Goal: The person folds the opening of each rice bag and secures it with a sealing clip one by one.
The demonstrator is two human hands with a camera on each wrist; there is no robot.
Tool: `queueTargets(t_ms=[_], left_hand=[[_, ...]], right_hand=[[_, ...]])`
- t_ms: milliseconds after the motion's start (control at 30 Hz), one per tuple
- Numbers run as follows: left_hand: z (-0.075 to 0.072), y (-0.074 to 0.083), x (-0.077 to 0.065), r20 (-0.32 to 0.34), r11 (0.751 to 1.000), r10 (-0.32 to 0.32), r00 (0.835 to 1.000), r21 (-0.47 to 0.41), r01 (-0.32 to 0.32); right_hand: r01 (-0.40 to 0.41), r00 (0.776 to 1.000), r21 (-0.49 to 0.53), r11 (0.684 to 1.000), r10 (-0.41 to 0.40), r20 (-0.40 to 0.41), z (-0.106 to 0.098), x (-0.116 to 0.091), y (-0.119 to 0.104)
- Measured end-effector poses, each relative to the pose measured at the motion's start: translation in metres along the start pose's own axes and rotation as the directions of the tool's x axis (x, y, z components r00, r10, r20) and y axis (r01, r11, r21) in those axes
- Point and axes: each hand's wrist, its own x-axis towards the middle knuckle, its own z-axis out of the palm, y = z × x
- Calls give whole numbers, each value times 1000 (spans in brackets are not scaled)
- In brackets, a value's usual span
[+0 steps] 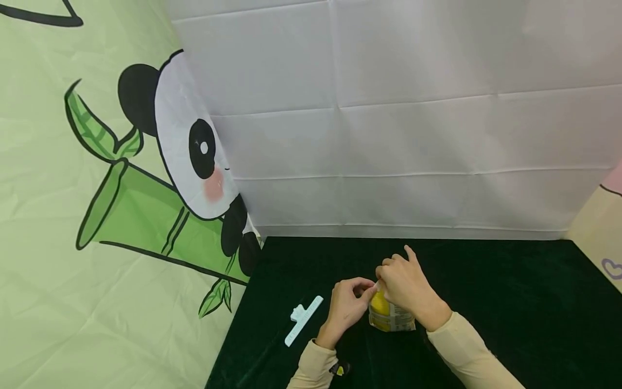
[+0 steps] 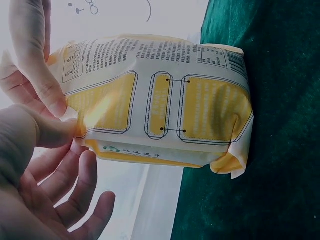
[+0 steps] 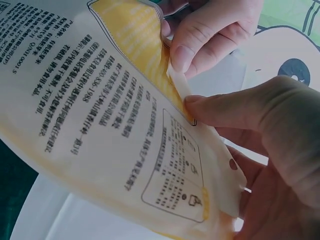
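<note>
A yellow and white printed bag (image 1: 389, 319) stands upright on the dark green table. My left hand (image 1: 346, 303) pinches its top edge at the left corner; the left wrist view shows its thumb (image 2: 55, 130) on the yellow panel's edge and the other fingers spread below. Just beside it, my right hand (image 1: 407, 285) pinches the same edge between thumb (image 3: 215, 111) and fingers. A narrow folded white strip of the edge (image 3: 178, 85) shows between both thumbs in the right wrist view. Left of the bag lies a pale, long bag clip (image 1: 304, 321) with a tab.
Dark green cloth (image 1: 510, 313) covers the table. A white sheet (image 1: 413, 135) hangs behind its far edge, and a green panda-print sheet (image 1: 146, 302) hangs along the left. A small dark object with a yellow spot (image 1: 341, 369) is by the left cuff.
</note>
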Motion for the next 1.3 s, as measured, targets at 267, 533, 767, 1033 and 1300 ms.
queueTargets(t_ms=[267,533,767,1033,1300], left_hand=[[-2,-2,-1,6,1000,-11,1000,-16,11],[-2,-3,-1,0,999,-18,1000,-30,18],[-1,-3,-2,-1,1000,-12,1000,-27,12],[1,-5,-6,6,999,-12,1000,-34,12],[0,-5,-8,2,999,-15,1000,-41,16]], right_hand=[[5,1000,-10,1000,-5,-2,-1,2,0],[3,1000,-10,1000,-3,26,-2,3,0],[-2,998,-24,1000,3,62,-1,2,-4],[-6,997,-23,1000,8,82,2,2,-6],[-4,997,-32,999,6,73,0,1,-9]])
